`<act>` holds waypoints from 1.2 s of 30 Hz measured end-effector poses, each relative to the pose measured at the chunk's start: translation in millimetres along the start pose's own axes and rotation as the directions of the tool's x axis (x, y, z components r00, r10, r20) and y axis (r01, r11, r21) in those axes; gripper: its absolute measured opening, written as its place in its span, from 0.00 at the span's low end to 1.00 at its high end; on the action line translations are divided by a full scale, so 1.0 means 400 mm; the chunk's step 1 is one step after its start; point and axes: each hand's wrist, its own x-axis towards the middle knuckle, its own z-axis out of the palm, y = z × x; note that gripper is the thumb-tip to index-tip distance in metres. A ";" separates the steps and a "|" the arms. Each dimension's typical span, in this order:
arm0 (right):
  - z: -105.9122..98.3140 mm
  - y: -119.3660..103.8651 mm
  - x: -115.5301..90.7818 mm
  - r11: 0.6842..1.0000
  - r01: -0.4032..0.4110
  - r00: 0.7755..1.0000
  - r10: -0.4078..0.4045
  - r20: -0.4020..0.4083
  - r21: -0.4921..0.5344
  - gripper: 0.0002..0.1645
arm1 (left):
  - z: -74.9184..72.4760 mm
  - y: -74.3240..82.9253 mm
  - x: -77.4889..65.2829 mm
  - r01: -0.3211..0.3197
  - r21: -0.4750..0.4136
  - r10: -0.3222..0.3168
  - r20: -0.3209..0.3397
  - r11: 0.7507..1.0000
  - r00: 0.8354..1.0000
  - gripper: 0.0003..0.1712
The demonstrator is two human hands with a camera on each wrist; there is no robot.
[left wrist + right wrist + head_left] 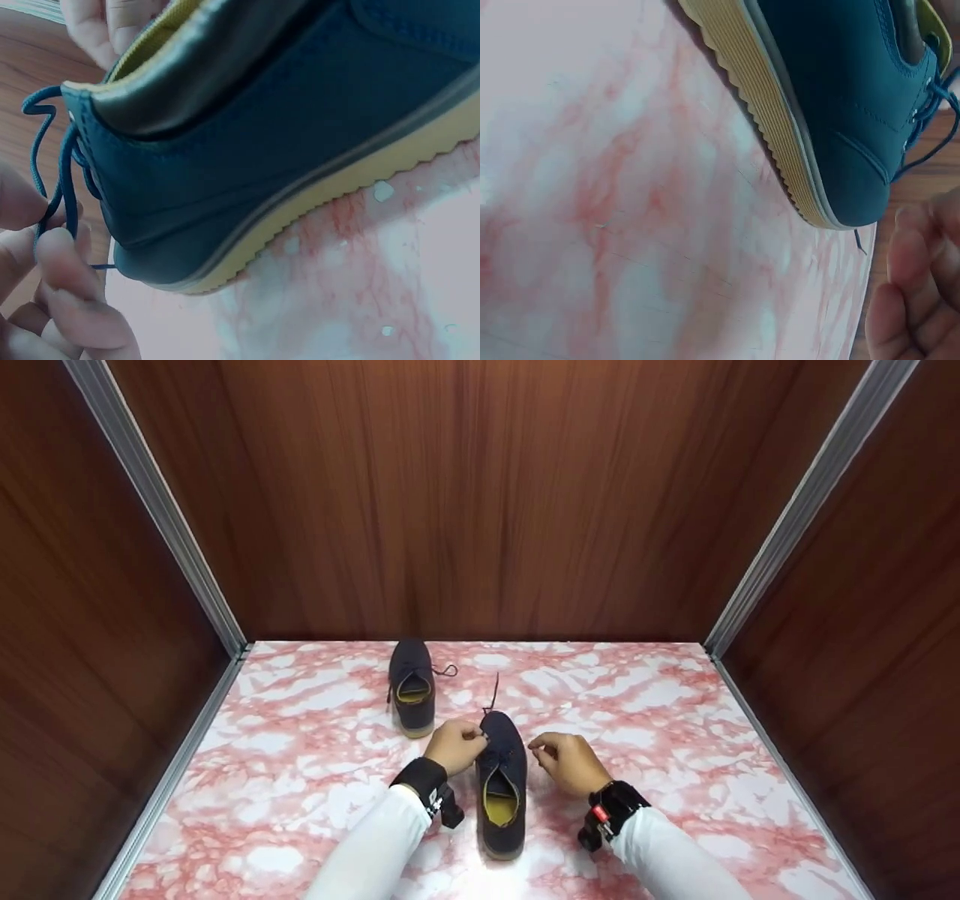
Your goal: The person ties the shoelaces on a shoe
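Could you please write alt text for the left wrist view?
The left hand pinches the shoelace of a dark blue lace-up shoe with a zigzag-edged yellow sole. Part of the right hand shows behind the shoe, and a pink-and-white marbled surface lies below.

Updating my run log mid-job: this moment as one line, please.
left hand: pinches lace of nearer navy lace-up shoe | right hand: beside that shoe, grip unclear | farther navy lace-up shoe: upright, laces trailing

1. Back wall [480, 495]: reddish-brown, vertical wood grain.
2. Left wall [90, 675], right wall [847, 660]: matching, darker.
3. Corner strips [160, 510]: two, grey.
4. Bench [637, 697]: red-and-white marbled top, material hard to tell.
5. Glare [504, 877]: bench's near side.
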 end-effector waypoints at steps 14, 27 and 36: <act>0.032 -0.029 0.047 0.994 0.098 0.979 -0.089 0.184 -0.040 0.23 | 0.006 -0.017 -0.011 0.029 -0.077 -0.024 0.058 0.997 0.998 0.09; 0.046 -0.028 0.051 0.985 0.164 0.984 -0.160 0.074 -0.059 0.04 | 0.008 -0.021 -0.013 0.048 -0.116 -0.040 0.067 0.992 0.997 0.08; 0.043 -0.006 0.040 0.984 0.122 0.991 -0.128 -0.044 -0.127 0.03 | 0.010 -0.024 -0.016 0.048 -0.166 -0.036 0.074 0.985 0.997 0.09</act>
